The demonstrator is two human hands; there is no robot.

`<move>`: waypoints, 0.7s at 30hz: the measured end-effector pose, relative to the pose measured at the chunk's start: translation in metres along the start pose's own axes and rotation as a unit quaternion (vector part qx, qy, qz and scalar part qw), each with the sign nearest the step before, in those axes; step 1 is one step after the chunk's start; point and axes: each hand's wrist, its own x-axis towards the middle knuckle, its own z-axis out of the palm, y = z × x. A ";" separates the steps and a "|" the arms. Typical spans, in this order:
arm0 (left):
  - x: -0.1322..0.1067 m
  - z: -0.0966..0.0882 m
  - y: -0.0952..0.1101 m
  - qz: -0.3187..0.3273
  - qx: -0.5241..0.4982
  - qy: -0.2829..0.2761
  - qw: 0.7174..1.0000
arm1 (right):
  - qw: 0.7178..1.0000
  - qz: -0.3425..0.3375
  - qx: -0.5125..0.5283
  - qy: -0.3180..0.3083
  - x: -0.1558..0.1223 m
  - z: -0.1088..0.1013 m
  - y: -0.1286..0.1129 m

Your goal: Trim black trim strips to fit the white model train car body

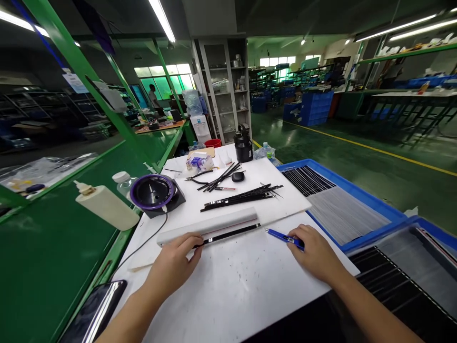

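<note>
**Strip pinched at one end, blue tool poised near the other**

Your left hand [174, 262] pinches the near-left end of a black strip [232, 233] between thumb and fingers. The strip lies on the desk [228, 295], alongside and just in front of a long pale bar [210, 226]. Your right hand [314, 252] has its fingers closed around a blue tool [282, 236], perhaps a knife, whose tip points at the strip's free end, near it but apart.

Hold the strip flat and parallel to the bar, with a light, firm pinch; something so thin would probably bend or skid if squeezed unevenly. Bare fingertips are best clear of the tool's tip, and a low, steady wrist should give you finer control.

The desk is white, speckled with dark bits in front of you; brush them aside so they don't mark the strip. Loose strips [239, 197] lie on a white foam sheet [285, 207] beyond the bar. Blue trays [364, 193] stand to your right. Past the desk are a cabinet [221, 85], a water dispenser [200, 128] and a glossy green floor [303, 143] with a yellow line [392, 155].
</note>
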 end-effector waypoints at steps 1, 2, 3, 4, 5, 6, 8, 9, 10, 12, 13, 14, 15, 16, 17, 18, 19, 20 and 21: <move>-0.005 0.003 0.000 -0.014 -0.017 -0.011 1.000 | 1.000 0.000 -0.001 -0.001 0.000 0.000 0.001; -0.008 0.005 -0.001 -0.028 -0.031 -0.022 0.999 | 1.000 0.000 -0.002 -0.002 0.000 -0.001 0.001; -0.011 0.008 -0.002 -0.040 -0.041 -0.032 0.998 | 1.000 0.000 -0.004 -0.003 -0.001 -0.001 0.002; -0.013 0.010 -0.003 -0.051 -0.049 -0.043 0.997 | 1.000 0.001 -0.005 -0.002 -0.001 -0.001 0.003; -0.014 0.011 -0.003 -0.062 -0.057 -0.054 0.995 | 1.000 0.000 -0.005 -0.002 -0.001 -0.001 0.003; -0.015 0.012 -0.004 -0.073 -0.063 -0.063 0.993 | 1.000 0.000 -0.006 -0.002 -0.001 -0.001 0.004; -0.015 0.014 -0.004 -0.093 -0.071 -0.079 0.990 | 1.000 -0.001 -0.007 -0.002 -0.001 -0.001 0.004; -0.014 0.014 -0.004 -0.101 -0.073 -0.084 0.989 | 1.000 -0.002 -0.008 -0.002 -0.001 -0.002 0.004; -0.014 0.014 -0.003 -0.108 -0.075 -0.088 0.987 | 1.000 -0.002 -0.009 -0.002 -0.001 -0.002 0.004; -0.014 0.013 -0.001 -0.114 -0.082 -0.097 0.985 | 1.000 -0.003 -0.012 -0.002 -0.002 -0.003 0.004; -0.014 0.013 0.000 -0.114 -0.086 -0.101 0.985 | 1.000 -0.004 -0.013 -0.002 -0.002 -0.003 0.004; -0.014 0.013 0.001 -0.113 -0.090 -0.106 0.984 | 1.000 -0.005 -0.014 -0.003 -0.002 -0.003 0.004; -0.014 0.014 0.002 -0.112 -0.094 -0.109 0.983 | 1.000 -0.005 -0.015 -0.004 -0.002 -0.003 0.004; -0.015 0.014 0.003 -0.110 -0.097 -0.112 0.983 | 1.000 -0.005 -0.016 -0.004 -0.002 -0.003 0.004; -0.015 0.014 0.003 -0.110 -0.100 -0.112 0.983 | 1.000 -0.005 -0.016 -0.005 -0.002 -0.003 0.004; -0.015 0.015 0.003 -0.109 -0.101 -0.110 0.983 | 1.000 -0.006 -0.015 -0.005 -0.002 -0.003 0.004; -0.015 0.014 0.003 -0.109 -0.102 -0.106 0.983 | 1.000 -0.008 -0.014 -0.005 -0.002 -0.003 0.004; -0.015 0.013 0.003 -0.110 -0.102 -0.100 0.984 | 1.000 -0.010 -0.012 -0.003 -0.003 -0.004 0.004; -0.014 0.011 0.003 -0.112 -0.101 -0.092 0.984 | 1.000 -0.012 -0.009 0.000 -0.003 -0.004 0.004</move>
